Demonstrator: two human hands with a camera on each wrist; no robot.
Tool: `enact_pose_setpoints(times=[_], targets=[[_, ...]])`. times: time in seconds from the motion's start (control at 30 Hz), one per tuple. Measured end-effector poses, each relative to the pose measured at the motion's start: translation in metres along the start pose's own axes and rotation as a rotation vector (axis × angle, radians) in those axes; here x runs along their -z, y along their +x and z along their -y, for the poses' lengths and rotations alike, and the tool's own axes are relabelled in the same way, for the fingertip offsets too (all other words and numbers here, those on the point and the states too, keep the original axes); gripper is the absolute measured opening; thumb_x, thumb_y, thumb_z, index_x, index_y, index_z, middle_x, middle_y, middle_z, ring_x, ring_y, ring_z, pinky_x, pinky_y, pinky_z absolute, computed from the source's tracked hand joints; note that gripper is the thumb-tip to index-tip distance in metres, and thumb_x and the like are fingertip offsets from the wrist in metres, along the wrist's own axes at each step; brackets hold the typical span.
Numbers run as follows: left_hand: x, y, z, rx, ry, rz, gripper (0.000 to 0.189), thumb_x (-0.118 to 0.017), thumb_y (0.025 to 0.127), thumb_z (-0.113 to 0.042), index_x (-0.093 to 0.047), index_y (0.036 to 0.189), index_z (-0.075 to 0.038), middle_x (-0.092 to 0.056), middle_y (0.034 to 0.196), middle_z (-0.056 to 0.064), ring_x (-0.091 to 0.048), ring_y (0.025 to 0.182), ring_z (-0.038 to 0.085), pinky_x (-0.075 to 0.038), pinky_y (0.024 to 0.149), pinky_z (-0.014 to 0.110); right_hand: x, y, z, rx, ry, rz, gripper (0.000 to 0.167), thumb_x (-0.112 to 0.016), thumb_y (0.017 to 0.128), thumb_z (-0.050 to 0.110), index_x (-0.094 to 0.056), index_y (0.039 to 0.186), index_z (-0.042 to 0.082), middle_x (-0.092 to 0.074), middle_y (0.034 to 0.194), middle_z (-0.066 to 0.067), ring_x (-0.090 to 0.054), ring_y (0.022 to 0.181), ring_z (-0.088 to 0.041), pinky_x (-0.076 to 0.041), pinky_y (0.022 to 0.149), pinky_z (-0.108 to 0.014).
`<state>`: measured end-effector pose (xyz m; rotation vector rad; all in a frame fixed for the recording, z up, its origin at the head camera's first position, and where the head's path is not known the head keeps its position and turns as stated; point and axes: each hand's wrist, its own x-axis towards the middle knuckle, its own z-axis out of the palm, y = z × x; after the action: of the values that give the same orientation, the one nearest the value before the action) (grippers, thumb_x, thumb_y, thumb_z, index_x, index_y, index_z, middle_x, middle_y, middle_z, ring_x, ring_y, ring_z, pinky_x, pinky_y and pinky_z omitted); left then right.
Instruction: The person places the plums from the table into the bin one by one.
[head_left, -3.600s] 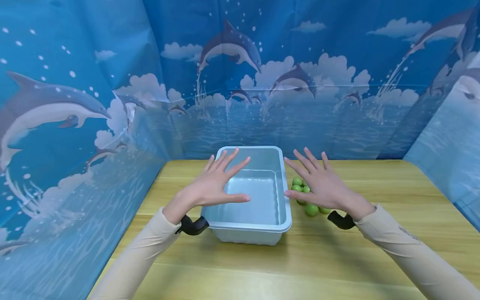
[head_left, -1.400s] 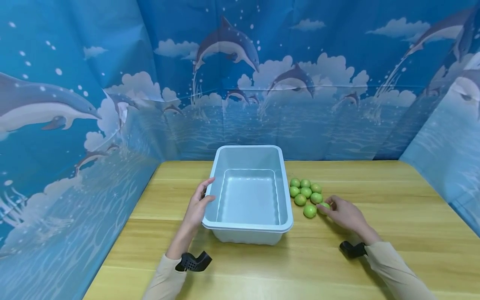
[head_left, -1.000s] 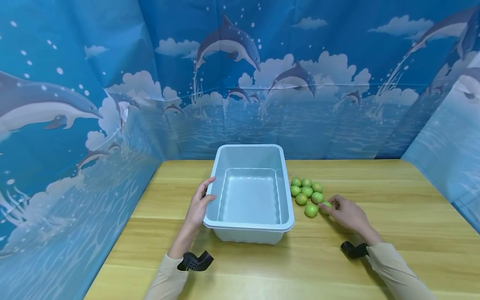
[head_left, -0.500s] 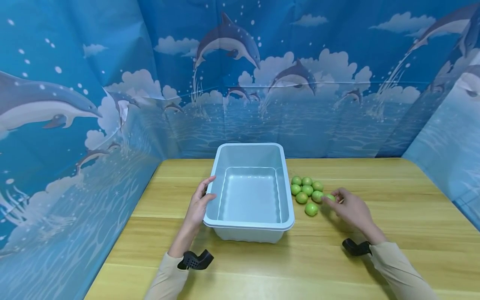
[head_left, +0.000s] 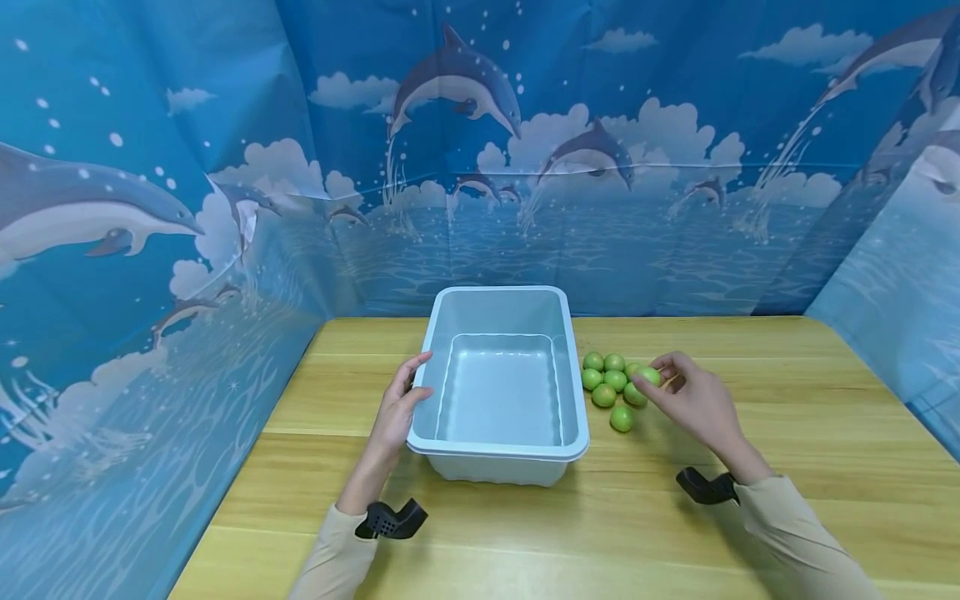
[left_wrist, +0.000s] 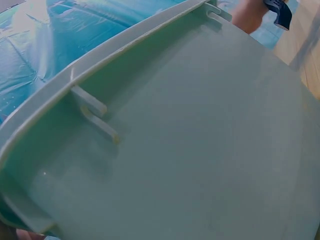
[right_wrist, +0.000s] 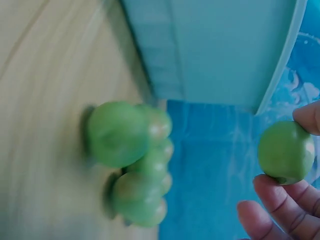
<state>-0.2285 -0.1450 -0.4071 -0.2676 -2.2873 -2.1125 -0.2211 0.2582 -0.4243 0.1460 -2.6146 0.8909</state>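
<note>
A pale blue plastic basin (head_left: pixel 498 452) stands on the table, its inside bare. My left hand (head_left: pixel 393 412) holds its left side, thumb and a fingertip over the rim; the left wrist view is mostly filled by the basin's outer wall (left_wrist: pixel 200 130). My right hand (head_left: pixel 697 404) pinches a small round green fruit, like a lime (right_wrist: pixel 286 151), between thumb and fingertips. In the right wrist view the fruit is raised beside the basin. Several similar green fruits (head_left: pixel 603 395) lie in a cluster beneath and left of that hand, one (head_left: pixel 622 418) slightly apart at the front.
The wooden table (head_left: pixel 487 550) carries the basin and the fruits, which lie just right of the basin. A blue dolphin-print sheet (head_left: pixel 480 233) hangs along the back and both sides.
My left hand has come down to the basin's left rim. My right hand has taken hold of a green fruit and lifted it up and leftward over the cluster.
</note>
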Motion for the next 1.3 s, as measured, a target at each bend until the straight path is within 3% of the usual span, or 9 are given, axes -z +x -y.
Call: enact_pose_setpoints(times=[0.3,0.8,1.3], targets=[[-0.001,0.0,-0.001,-0.012,-0.009,-0.004,0.047,-0.044,0.094,-0.002,-0.042,0.141,-0.009,-0.023,0.153,0.009,-0.011,0.141,0.026,-0.01,0.11,0.049,0.009,0.007,0.038,0.093,0.069,-0.052,0.034,-0.069,0.085,0.037,-0.06,0.103,0.01,-0.061,0.08,-0.002,-0.055,0.064,-0.016,-0.042,0.053,-0.031],[-0.002,0.0,0.002,-0.028,-0.027,-0.007,0.047,-0.044,0.093,-0.002,-0.042,0.14,-0.007,-0.025,0.152,0.012,-0.018,0.138,0.029,-0.015,0.109,0.05,0.002,0.021,0.083,0.209,0.177,-0.001,0.029,-0.073,0.083,0.032,-0.059,0.099,0.011,-0.061,0.079,0.001,-0.056,0.065,-0.014,-0.044,0.056,-0.031],[-0.002,-0.001,0.002,-0.036,-0.04,0.0,0.047,-0.044,0.093,-0.001,-0.041,0.14,-0.004,-0.023,0.152,0.014,-0.017,0.139,0.03,-0.015,0.109,0.05,-0.015,0.031,0.11,0.239,0.124,0.072,0.034,-0.073,0.079,0.044,-0.061,0.096,0.017,-0.061,0.088,0.005,-0.051,0.059,-0.011,-0.042,0.051,-0.032]])
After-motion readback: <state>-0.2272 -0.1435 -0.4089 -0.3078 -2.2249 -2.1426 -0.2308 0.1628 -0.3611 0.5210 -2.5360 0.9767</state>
